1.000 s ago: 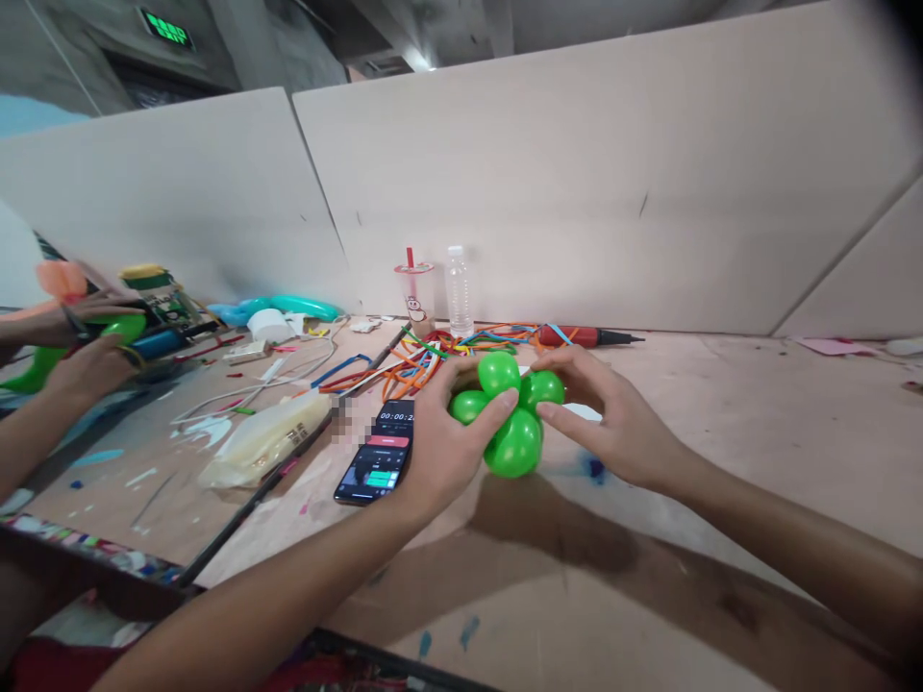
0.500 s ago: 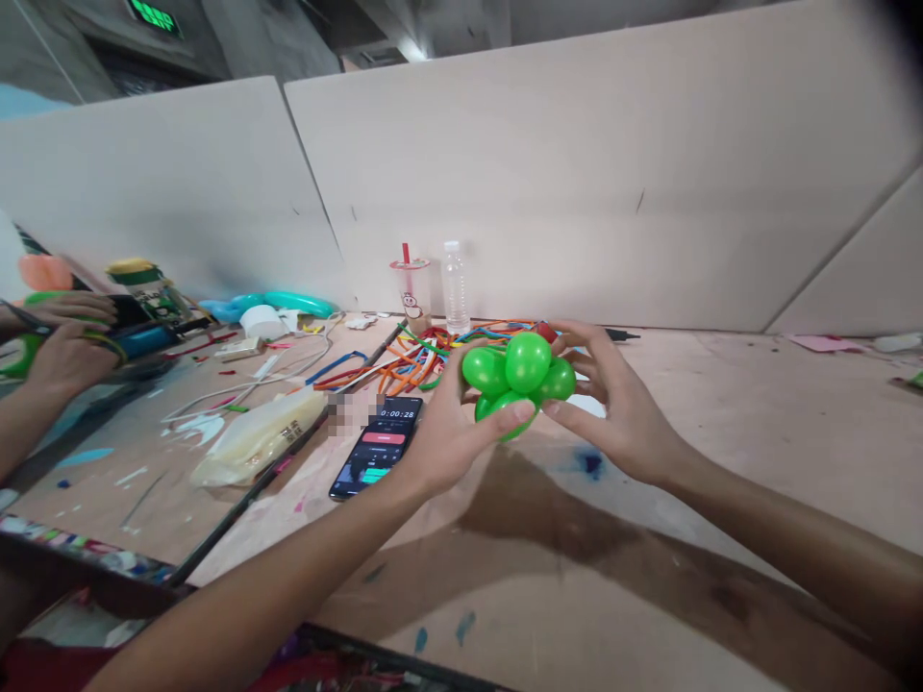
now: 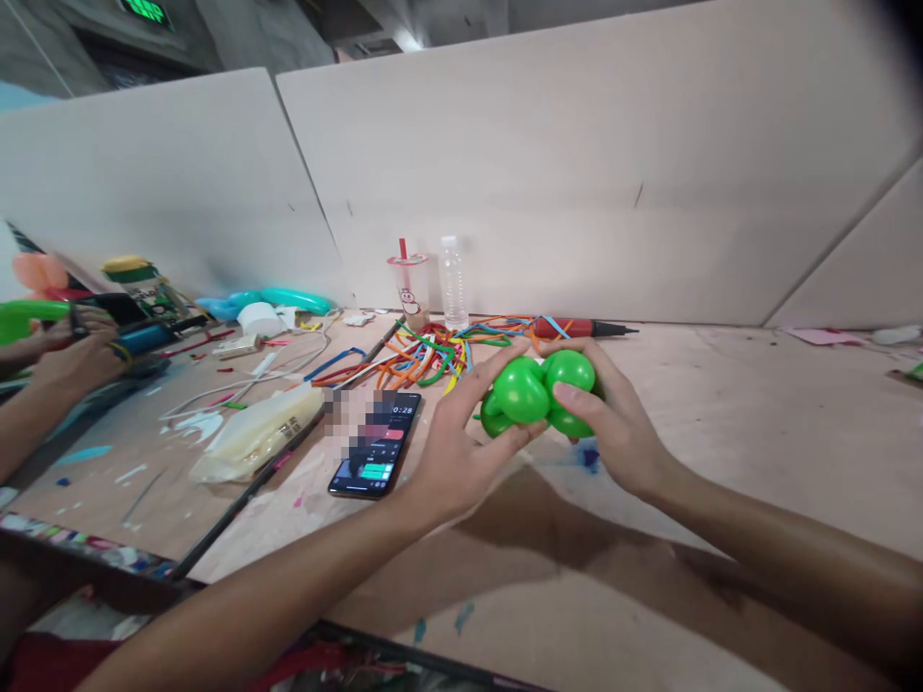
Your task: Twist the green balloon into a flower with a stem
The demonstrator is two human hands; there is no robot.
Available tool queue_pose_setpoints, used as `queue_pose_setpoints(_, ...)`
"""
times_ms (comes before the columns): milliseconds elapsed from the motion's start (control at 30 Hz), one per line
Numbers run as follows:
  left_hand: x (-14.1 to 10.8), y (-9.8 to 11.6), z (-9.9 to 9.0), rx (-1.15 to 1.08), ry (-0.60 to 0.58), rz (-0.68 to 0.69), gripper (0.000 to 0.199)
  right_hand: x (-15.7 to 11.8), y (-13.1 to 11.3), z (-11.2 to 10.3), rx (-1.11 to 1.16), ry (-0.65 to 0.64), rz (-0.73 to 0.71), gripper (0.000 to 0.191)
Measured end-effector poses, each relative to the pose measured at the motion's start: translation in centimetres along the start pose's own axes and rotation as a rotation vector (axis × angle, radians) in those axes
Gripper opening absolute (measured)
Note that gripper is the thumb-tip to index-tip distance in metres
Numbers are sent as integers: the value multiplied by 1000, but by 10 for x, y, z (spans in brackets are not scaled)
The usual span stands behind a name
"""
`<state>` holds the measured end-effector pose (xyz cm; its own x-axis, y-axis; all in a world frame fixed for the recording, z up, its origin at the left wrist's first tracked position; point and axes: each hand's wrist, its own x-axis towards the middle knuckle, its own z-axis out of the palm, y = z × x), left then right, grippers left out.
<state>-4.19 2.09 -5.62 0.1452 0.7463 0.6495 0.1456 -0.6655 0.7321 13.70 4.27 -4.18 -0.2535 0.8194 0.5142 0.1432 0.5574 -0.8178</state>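
The left hand [image 3: 461, 452] and the right hand [image 3: 612, 423] both grip the green balloon cluster [image 3: 537, 396], held in the air above the middle of the table [image 3: 757, 452]; the left fingers curl under and against its left bubbles, while the right thumb presses its front and the right fingers wrap behind. Compared with half a second ago the cluster has been turned and brought lower, so fewer bubbles show and the two hands sit closer together, squeezing it; the work seems to be a twist or lock of the bubbles. A phone [image 3: 376, 457] lies just left of the left hand, loose long balloons [image 3: 433, 351] and a red pump [image 3: 577, 330] lie toward the far edge, and another person's hands [image 3: 68, 360] work at the left edge
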Motion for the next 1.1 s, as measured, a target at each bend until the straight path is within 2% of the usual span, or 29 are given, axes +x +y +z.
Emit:
queue_pose_setpoints(100,1,4,0,-5,-34,-53,75,1,-2,-3,39,-17,-13,27)
queue_pose_setpoints(167,1,7,0,28,-48,-59,91,1,-3,-3,-3,-13,-60,27)
queue_pose_setpoints(233,1,8,1,81,-33,-49,97,0,-5,-3,-78,-41,-87,28)
queue_pose_setpoints(333,-2,6,1,96,10,-53,77,-2,-9,-3,-177,-81,-117,37)
queue_pose_setpoints(433,-4,5,0,54,14,-48,60,-5,-13,-2,-237,-25,-153,50)
queue_pose_setpoints(500,-4,6,0,49,24,-22,55,-6,-15,-1,-255,-19,-147,51)
queue_pose_setpoints(667,1,9,-5,88,71,49,51,-4,-13,-4,-147,-87,-146,40)
queue_pose_setpoints(767,2,11,-7,104,34,53,67,-1,-14,-6,-71,-103,-103,36)
queue_pose_setpoints(867,3,9,-8,115,7,2,77,3,-12,-9,-13,-163,-47,44)
queue_pose_setpoints(933,6,5,-9,70,58,-57,66,6,-10,-11,90,-233,-19,51)
queue_pose_setpoints(1033,11,-5,-10,-117,188,-172,46,9,-3,-10,225,-375,51,60)
queue_pose_setpoints(1100,14,-10,-11,-233,207,-242,43,9,2,-7,250,-444,152,55)
